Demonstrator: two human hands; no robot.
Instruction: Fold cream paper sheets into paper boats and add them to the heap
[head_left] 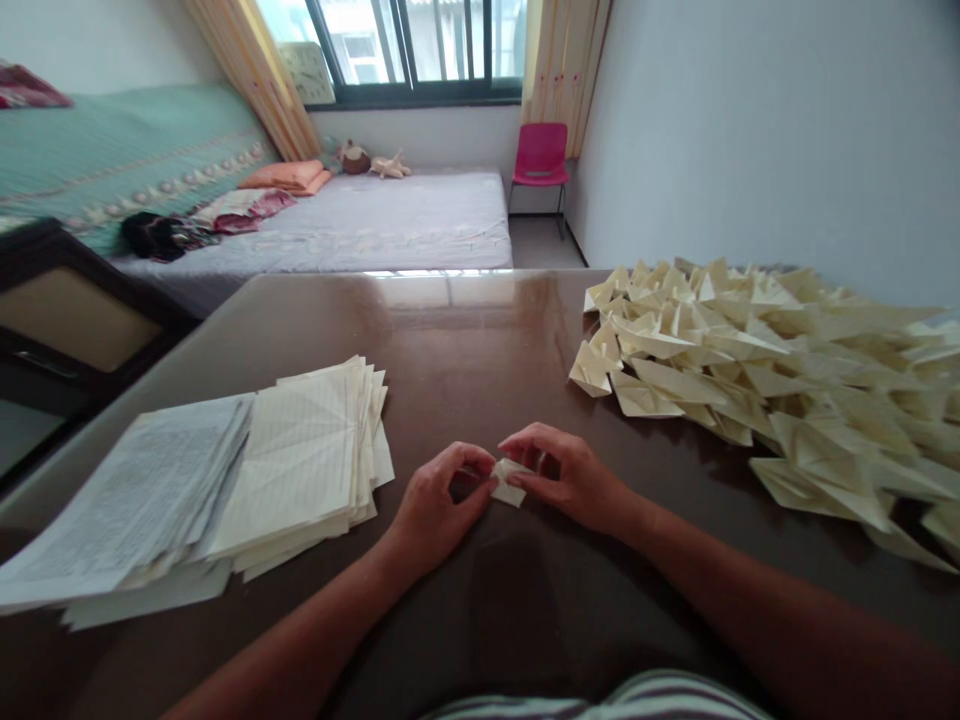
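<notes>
A small folded piece of cream paper (509,486) is held just above or on the brown table, between my two hands. My left hand (442,490) pinches its left edge with thumb and fingers. On the other side, my right hand (574,475) grips its upper right part, the thumb lying over it. To the left lies a stack of lined cream sheets (300,450) with crease marks, beside printed white sheets (150,490). A large heap of folded paper boats (720,340) covers the table's right side.
The glossy brown table (450,340) reaches toward a bed (420,215) with pillows and soft toys. A pink chair (541,155) stands by the window. On the left is a dark cabinet (75,310); a white wall rises at the right.
</notes>
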